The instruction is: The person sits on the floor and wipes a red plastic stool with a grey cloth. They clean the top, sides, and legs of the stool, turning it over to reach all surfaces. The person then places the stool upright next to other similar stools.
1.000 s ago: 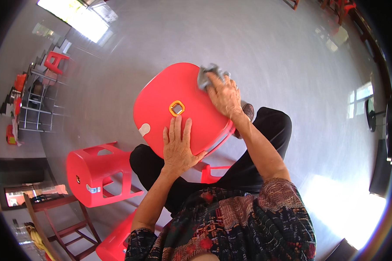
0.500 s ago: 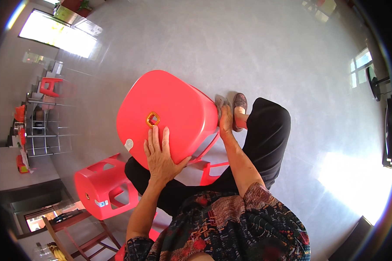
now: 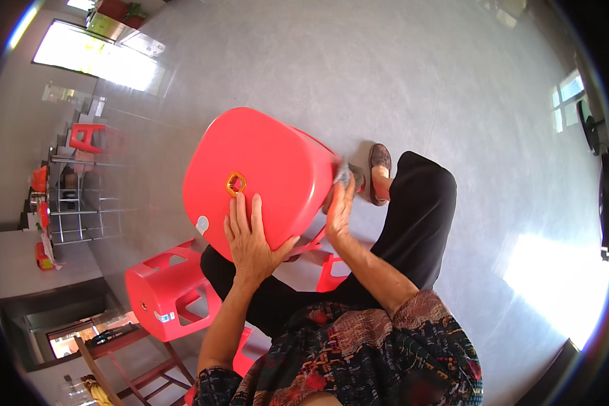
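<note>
A red plastic stool [image 3: 264, 149] stands in front of me, its seat with rounded corners facing up. A gold-coloured ring [image 3: 235, 183] surrounds a hole in the seat, and a pale round sticker [image 3: 201, 224] is at its left edge. My left hand [image 3: 252, 247] lies flat on the seat with spread fingers, the fingertips just below the ring. At the stool's right side, my right hand [image 3: 340, 211] grips a grey cloth [image 3: 344, 174] against the upper side wall. The cloth is slightly blurred, and part of it is hidden behind the fingers.
Another red stool [image 3: 172, 291] lies tipped on its side left of my leg. A wooden chair or rack [image 3: 125, 362] is at the lower left, near bananas [image 3: 96, 390]. A metal rack [image 3: 78, 196] stands along the left wall. My shoe [image 3: 379, 162] is right of the stool.
My right hand and the grey cloth have moved toward me and slightly left along the stool's side. My left hand stays on the seat. The view has shifted slightly.
</note>
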`<state>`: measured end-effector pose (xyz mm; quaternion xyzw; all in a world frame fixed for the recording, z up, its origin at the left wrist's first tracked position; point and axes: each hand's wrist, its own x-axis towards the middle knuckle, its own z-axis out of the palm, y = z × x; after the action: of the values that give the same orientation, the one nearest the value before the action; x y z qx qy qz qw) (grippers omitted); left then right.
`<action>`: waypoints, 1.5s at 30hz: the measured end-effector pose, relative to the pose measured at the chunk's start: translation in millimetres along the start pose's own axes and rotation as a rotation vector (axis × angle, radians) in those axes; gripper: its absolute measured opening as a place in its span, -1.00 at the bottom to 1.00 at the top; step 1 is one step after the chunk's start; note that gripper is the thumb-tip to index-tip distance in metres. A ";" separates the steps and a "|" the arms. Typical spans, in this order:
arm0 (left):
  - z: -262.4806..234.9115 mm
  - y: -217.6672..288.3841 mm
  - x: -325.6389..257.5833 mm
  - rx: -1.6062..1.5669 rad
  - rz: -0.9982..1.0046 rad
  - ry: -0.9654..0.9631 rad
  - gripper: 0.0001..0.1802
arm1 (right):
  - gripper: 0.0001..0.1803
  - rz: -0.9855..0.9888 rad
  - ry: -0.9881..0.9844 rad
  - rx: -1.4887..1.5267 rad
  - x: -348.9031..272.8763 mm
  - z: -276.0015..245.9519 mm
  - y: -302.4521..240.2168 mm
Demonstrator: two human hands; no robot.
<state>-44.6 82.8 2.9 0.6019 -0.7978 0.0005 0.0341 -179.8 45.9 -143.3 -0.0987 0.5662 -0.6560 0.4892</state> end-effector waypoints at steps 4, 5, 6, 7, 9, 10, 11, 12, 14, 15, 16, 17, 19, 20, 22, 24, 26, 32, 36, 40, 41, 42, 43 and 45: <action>7.9 1.7 17.0 -0.023 -0.009 0.041 0.10 | -0.28 -0.334 -0.228 -0.321 -37.5 19.4 -53.6; 8.4 2.4 20.7 -0.030 -0.016 0.049 0.10 | -0.30 -0.456 -0.243 -0.435 -40.0 23.3 -59.7; 10.2 1.7 22.9 -0.036 -0.026 0.054 0.10 | -0.35 -0.672 -0.283 -0.491 -34.3 27.7 -67.1; 11.9 0.8 25.7 -0.040 -0.038 0.060 0.09 | -0.39 -0.832 -0.305 -0.562 -23.0 33.6 -77.3; 15.4 3.7 37.4 -0.031 -0.061 0.072 0.09 | -0.42 -0.795 -0.313 -0.495 2.7 43.0 -79.8; 19.1 4.7 45.5 -0.034 -0.067 0.091 0.08 | -0.44 -0.788 -0.211 -0.466 16.6 48.7 -73.1; 20.8 6.1 53.7 -0.031 -0.080 0.109 0.07 | -0.45 -0.775 -0.116 -0.432 30.4 55.4 -65.5; 19.8 9.6 62.0 -0.011 -0.093 0.117 0.04 | -0.46 -0.624 -0.107 -0.357 44.3 57.7 -64.3; 19.3 12.4 70.1 0.017 -0.114 0.126 0.01 | -0.46 -0.460 -0.020 -0.279 78.2 53.9 -39.2; 21.0 14.9 73.9 0.016 -0.109 0.129 0.01 | -0.47 -0.453 0.070 -0.277 99.1 43.9 -12.6; 22.5 13.2 75.0 0.023 -0.117 0.130 0.01 | -0.48 -0.457 0.042 -0.296 109.7 35.9 2.1; 24.8 19.5 80.4 0.004 -0.093 0.126 0.01 | -0.46 -0.494 0.202 -0.419 135.4 15.0 34.4; 22.0 10.4 72.7 0.028 -0.140 0.104 0.02 | -0.40 -0.261 0.044 -0.263 100.5 19.6 37.1; 20.6 7.5 68.6 0.028 -0.151 0.103 0.02 | -0.37 -0.183 0.007 -0.290 83.4 17.5 40.0; 21.2 13.0 73.0 0.009 -0.132 0.106 0.03 | -0.30 -0.183 0.109 -0.739 70.3 7.2 65.6; 23.7 11.4 72.7 0.014 -0.133 0.121 0.03 | -0.27 -0.124 0.044 -0.950 51.4 -0.3 103.2; 23.5 11.6 72.0 0.016 -0.137 0.114 0.03 | -0.30 -0.062 -0.077 -1.053 34.2 -5.2 110.2; 23.7 9.6 72.8 -0.019 -0.175 0.124 0.03 | -0.60 0.001 -0.714 -0.980 3.7 -4.5 47.3; 24.0 7.5 74.6 -0.080 -0.191 0.085 0.04 | -0.74 0.328 -0.953 -0.220 21.9 -7.5 -20.6; 25.4 3.6 71.9 -0.112 -0.195 0.112 -0.01 | -0.66 0.603 -0.545 0.430 -3.1 2.7 -63.8; 26.2 4.1 71.8 -0.111 -0.191 0.117 -0.02 | -0.64 0.606 -0.457 0.540 -4.2 4.0 -68.3; 24.7 9.0 71.9 -0.092 -0.182 0.138 -0.08 | -0.57 0.537 -0.415 0.583 6.6 0.5 -66.9; 24.4 11.5 73.2 -0.094 -0.172 0.153 -0.08 | -0.56 0.433 -0.474 0.634 22.9 -4.0 -70.1; 27.7 10.0 73.0 -0.099 -0.163 0.179 -0.09 | -0.56 0.383 -0.445 0.513 36.0 -1.3 -80.3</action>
<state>-75.7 14.3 -20.3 0.6598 -0.7392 0.0117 0.1347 -241.2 10.0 -91.6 -0.0056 0.2722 -0.6355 0.7225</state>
